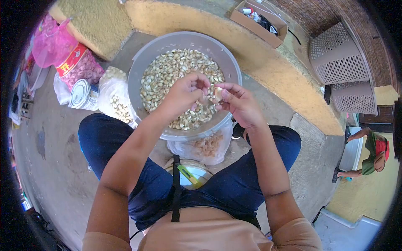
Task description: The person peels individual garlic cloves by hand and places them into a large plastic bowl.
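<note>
Both hands are raised over a large grey basin [138,79] that holds many garlic cloves [167,71]. A pale garlic clove [217,93] is pinched between the fingertips of my right hand [240,104]. Close beside it on the left, my left hand [188,94] has its fingers curled and pressed together; what they hold, if anything, is too small to make out. Below the basin lies a clear plastic bag [217,152] with brownish peels [207,144]. A green cutter [187,173] rests on a round lid [203,172] between my legs.
Left of the basin are a white bag with cloves [113,90], a tin can [81,94] and a pink net bag [83,67]. A cardboard box [257,25] sits on the ledge [268,75]. Grey perforated baskets [339,62] and another person [374,152] are at the right.
</note>
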{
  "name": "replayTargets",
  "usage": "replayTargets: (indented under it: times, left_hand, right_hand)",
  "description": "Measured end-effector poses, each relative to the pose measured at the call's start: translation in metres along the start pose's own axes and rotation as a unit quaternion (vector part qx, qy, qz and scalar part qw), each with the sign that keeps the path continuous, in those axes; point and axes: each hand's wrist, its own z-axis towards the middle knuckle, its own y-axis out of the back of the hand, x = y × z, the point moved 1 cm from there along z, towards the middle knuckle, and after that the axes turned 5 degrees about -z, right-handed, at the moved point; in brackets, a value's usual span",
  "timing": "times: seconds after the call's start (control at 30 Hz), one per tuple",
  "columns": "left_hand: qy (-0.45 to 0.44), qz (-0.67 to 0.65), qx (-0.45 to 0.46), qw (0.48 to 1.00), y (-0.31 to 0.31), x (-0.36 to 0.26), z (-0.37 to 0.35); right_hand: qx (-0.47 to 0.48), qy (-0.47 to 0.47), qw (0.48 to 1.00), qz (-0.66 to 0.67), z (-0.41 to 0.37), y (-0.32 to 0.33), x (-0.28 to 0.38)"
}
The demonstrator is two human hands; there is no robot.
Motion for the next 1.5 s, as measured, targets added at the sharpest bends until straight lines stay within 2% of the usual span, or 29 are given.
replayTargets:
  times: [0.1, 0.2, 0.3, 0.4, 0.5, 0.6, 0.7, 0.8, 0.9, 1.0, 1.1, 1.27, 1.37, 1.5]
  left_hand:
    - [0.064, 0.042, 0.003, 0.997, 0.005, 0.009, 0.001]
    - [0.083, -0.010, -0.006, 0.996, 0.006, 0.014, 0.000]
    - [0.008, 0.023, -0.102, 0.995, -0.006, 0.012, 0.000]
    - [-0.092, 0.115, -0.110, 0.983, 0.002, 0.021, 0.003]
    - [-0.141, 0.184, -0.059, 0.971, 0.009, 0.022, 0.006]
    - [0.057, 0.116, -0.023, 0.991, 0.008, 0.018, 0.001]
    - [0.074, 0.021, -0.050, 0.996, 0.003, 0.020, 0.000]
    - [0.040, 0.074, -0.047, 0.995, -0.002, 0.020, -0.001]
    - [-0.094, 0.261, -0.041, 0.960, 0.000, 0.022, 0.000]
    - [-0.114, 0.257, -0.046, 0.959, 0.001, 0.023, 0.000]
    - [-0.164, 0.331, -0.051, 0.928, 0.000, 0.015, -0.002]
    - [-0.167, 0.343, -0.059, 0.922, 0.001, 0.012, -0.004]
    - [-0.180, 0.358, -0.076, 0.913, 0.001, 0.010, -0.004]
    - [-0.194, 0.367, -0.085, 0.906, 0.004, 0.010, -0.001]
  right_hand:
    - [-0.010, -0.006, 1.000, 0.011, 0.000, -0.003, -0.002]
    - [-0.024, -0.018, 0.999, 0.015, 0.001, -0.006, -0.004]
    - [-0.042, -0.031, 0.999, 0.013, 0.002, -0.007, -0.006]
    - [-0.050, -0.036, 0.998, 0.012, 0.003, -0.006, -0.010]
    - [-0.052, -0.037, 0.997, 0.040, 0.004, -0.007, -0.012]
    - [-0.054, -0.034, 0.996, 0.056, 0.004, -0.008, -0.012]
    - [-0.054, -0.022, 0.997, 0.053, 0.004, -0.007, -0.013]
    - [-0.061, -0.006, 0.998, 0.033, 0.003, -0.006, -0.011]
    - [-0.077, 0.003, 0.997, -0.004, 0.004, -0.005, -0.011]
    - [-0.098, 0.011, 0.994, -0.053, 0.004, -0.007, -0.011]
    - [-0.107, 0.026, 0.988, -0.105, 0.004, -0.008, -0.011]
    - [-0.100, 0.068, 0.966, -0.227, 0.005, -0.008, -0.012]
    - [-0.083, 0.081, 0.936, -0.334, 0.004, -0.010, -0.007]
    - [-0.039, 0.067, 0.961, -0.264, 0.005, -0.011, -0.012]
